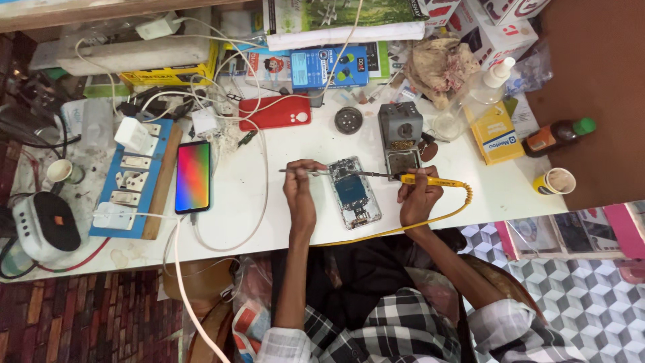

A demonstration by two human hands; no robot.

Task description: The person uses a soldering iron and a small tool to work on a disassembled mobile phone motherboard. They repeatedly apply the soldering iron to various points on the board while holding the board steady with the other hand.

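Two hands engaged: left hand (pixel 300 191) pinches thin metal tweezers (pixel 304 172) steadying the opened phone (pixel 353 192); right hand (pixel 418 198) grips yellow-handled soldering iron (pixel 430 180), tip angled over the board.

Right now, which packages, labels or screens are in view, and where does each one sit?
Phone screen: lit rainbow rectangle, left of the hands.
Blue box: flat, at the back centre.
Yellow box: small, on the right beside a brown bottle.
White-and-red cartons: top right corner.
Green printed box: long, along the top edge.

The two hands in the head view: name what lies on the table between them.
In the head view, an opened phone with its back removed lies between the left hand and the right hand, which holds a yellow soldering iron.
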